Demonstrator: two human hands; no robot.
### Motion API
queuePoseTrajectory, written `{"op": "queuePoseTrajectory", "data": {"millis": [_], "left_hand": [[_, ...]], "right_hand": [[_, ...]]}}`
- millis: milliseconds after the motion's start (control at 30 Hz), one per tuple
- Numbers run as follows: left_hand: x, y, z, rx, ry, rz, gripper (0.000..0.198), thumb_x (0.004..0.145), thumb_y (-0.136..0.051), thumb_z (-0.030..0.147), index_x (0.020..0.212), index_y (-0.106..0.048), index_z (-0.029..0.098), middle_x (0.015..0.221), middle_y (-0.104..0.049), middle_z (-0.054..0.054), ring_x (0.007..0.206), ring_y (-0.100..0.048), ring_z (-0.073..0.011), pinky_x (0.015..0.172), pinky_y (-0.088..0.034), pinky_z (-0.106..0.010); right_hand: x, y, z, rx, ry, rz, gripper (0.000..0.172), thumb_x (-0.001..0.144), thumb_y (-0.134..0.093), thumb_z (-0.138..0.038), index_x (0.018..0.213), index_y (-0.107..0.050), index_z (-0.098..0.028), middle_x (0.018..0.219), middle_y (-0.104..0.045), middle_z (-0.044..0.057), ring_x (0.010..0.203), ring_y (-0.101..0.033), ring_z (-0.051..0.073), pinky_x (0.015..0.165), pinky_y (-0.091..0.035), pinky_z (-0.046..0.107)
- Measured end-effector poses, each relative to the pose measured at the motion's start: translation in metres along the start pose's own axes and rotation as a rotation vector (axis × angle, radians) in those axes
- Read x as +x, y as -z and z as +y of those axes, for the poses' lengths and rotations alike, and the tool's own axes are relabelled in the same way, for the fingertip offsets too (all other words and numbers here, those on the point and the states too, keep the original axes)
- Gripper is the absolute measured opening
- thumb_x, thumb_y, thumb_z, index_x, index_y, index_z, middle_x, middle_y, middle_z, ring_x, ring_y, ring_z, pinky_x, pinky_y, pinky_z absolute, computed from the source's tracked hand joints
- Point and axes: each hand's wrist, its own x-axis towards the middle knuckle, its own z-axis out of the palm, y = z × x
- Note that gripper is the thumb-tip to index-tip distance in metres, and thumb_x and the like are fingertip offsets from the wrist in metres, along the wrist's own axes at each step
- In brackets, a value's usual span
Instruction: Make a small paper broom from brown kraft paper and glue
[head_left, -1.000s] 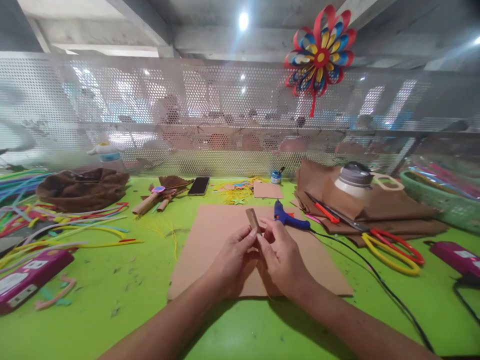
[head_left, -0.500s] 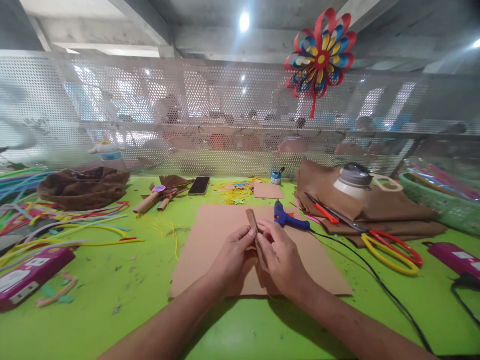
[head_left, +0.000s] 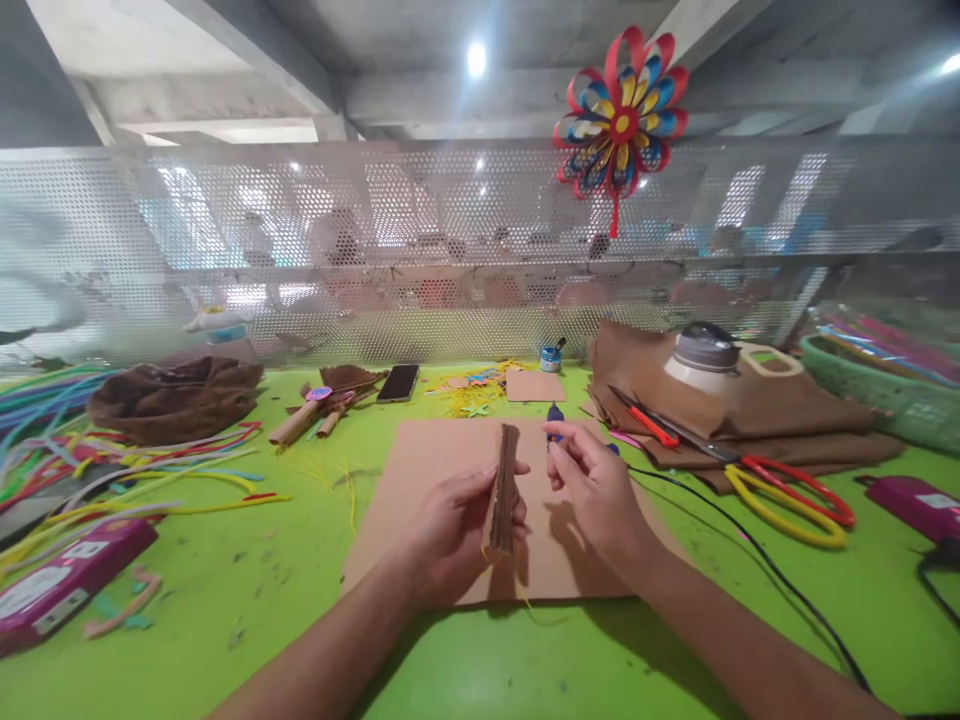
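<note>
At the centre of the scene, above a tan cardboard sheet [head_left: 420, 475] on a green table [head_left: 262, 630]: one ridged brown strip [head_left: 504, 490], slender, far end raised. Left hand [head_left: 454, 525]: closed about the strip, thumb on its left side, fingertips showing at its right. Yellow thread [head_left: 491, 553]: at the strip's near end. Right hand [head_left: 604, 500]: to the right, apart from the strip; fingers partly bent, tips parted, nothing seen between them. Blue glue gun [head_left: 554, 412]: just beyond the right hand, partly hidden by it; contact cannot be told. Far right: folded brown material [head_left: 810, 400], with scissors [head_left: 787, 510] across its near edge. Far left of the sheet: black phone [head_left: 397, 383].
</note>
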Motion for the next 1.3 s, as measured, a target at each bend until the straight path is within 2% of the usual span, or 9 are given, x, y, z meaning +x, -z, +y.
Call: {"op": "queuePoseTrajectory", "data": {"millis": [233, 433, 533, 700, 933, 1067, 1200, 1300], "left_hand": [[0.002, 0.003, -0.001, 0.006, 0.01, -0.004, 0.024, 0.087, -0.052, 0.028, 0.093, -0.066, 0.01, 0.068, -0.059, -0.007, 0.062, -0.057, -0.0145, 0.058, -0.043, -0.023], [0.002, 0.004, 0.002, 0.036, 0.008, 0.038, 0.026, 0.086, -0.053, 0.028, 0.101, -0.066, 0.01, 0.063, -0.054, -0.004, 0.057, -0.053, -0.0119, 0.054, -0.041, -0.021], [0.001, 0.003, 0.003, 0.042, 0.012, 0.055, 0.028, 0.086, -0.052, 0.026, 0.103, -0.065, 0.009, 0.064, -0.054, -0.004, 0.057, -0.053, -0.0113, 0.053, -0.041, -0.021], [0.001, 0.004, 0.004, 0.072, -0.019, 0.063, 0.027, 0.087, -0.052, 0.025, 0.103, -0.065, 0.009, 0.065, -0.055, -0.005, 0.058, -0.054, -0.0111, 0.055, -0.043, -0.021], [0.0, 0.003, 0.004, 0.142, -0.034, 0.05, 0.028, 0.085, -0.056, 0.027, 0.103, -0.065, 0.008, 0.066, -0.058, -0.006, 0.058, -0.055, -0.0113, 0.058, -0.045, -0.022], [0.001, 0.004, 0.006, 0.201, -0.086, 0.07, 0.027, 0.085, -0.056, 0.025, 0.105, -0.064, 0.008, 0.065, -0.059, -0.006, 0.058, -0.055, -0.0117, 0.056, -0.045, -0.022], [0.005, 0.011, 0.014, 0.276, -0.137, 0.083, 0.029, 0.086, -0.054, 0.024, 0.108, -0.063, 0.008, 0.066, -0.06, -0.006, 0.058, -0.057, -0.0131, 0.054, -0.045, -0.023], [0.008, 0.019, 0.023, 0.276, -0.189, 0.07, 0.027, 0.084, -0.055, 0.023, 0.106, -0.064, 0.008, 0.066, -0.059, -0.006, 0.06, -0.058, -0.0134, 0.054, -0.045, -0.023]], "right_hand": [[-0.011, -0.006, -0.001, -0.022, 0.037, -0.124, 0.026, 0.089, -0.046, -0.031, 0.105, -0.059, -0.016, 0.056, -0.037, -0.006, 0.049, -0.037, 0.011, 0.047, -0.032, 0.023], [-0.006, -0.005, -0.001, -0.016, 0.094, -0.071, 0.027, 0.087, -0.048, -0.026, 0.11, -0.057, -0.016, 0.066, -0.045, -0.004, 0.06, -0.046, 0.012, 0.059, -0.041, 0.025], [-0.001, -0.004, -0.002, 0.024, 0.076, -0.065, 0.027, 0.084, -0.05, -0.025, 0.108, -0.058, -0.015, 0.072, -0.05, -0.002, 0.064, -0.051, 0.013, 0.063, -0.044, 0.026], [0.004, 0.002, -0.002, -0.012, 0.076, -0.016, 0.024, 0.078, -0.055, -0.023, 0.1, -0.063, -0.015, 0.066, -0.05, -0.003, 0.058, -0.049, 0.012, 0.056, -0.042, 0.024], [0.01, 0.004, 0.012, -0.05, 0.121, 0.026, 0.024, 0.087, -0.041, -0.026, 0.098, -0.061, -0.017, 0.059, -0.044, -0.004, 0.047, -0.041, 0.011, 0.046, -0.036, 0.024], [0.012, 0.002, 0.016, 0.005, 0.112, 0.024, 0.022, 0.087, -0.044, -0.029, 0.099, -0.058, -0.016, 0.057, -0.038, -0.007, 0.044, -0.038, 0.009, 0.045, -0.036, 0.023], [0.014, 0.004, 0.014, 0.042, 0.145, -0.002, 0.032, 0.08, -0.052, -0.027, 0.11, -0.054, -0.015, 0.061, -0.043, -0.006, 0.051, -0.046, 0.011, 0.049, -0.041, 0.023], [0.016, 0.008, 0.013, 0.046, 0.132, -0.011, 0.036, 0.075, -0.057, -0.027, 0.109, -0.056, -0.013, 0.064, -0.05, -0.004, 0.055, -0.052, 0.012, 0.055, -0.045, 0.026]]}}
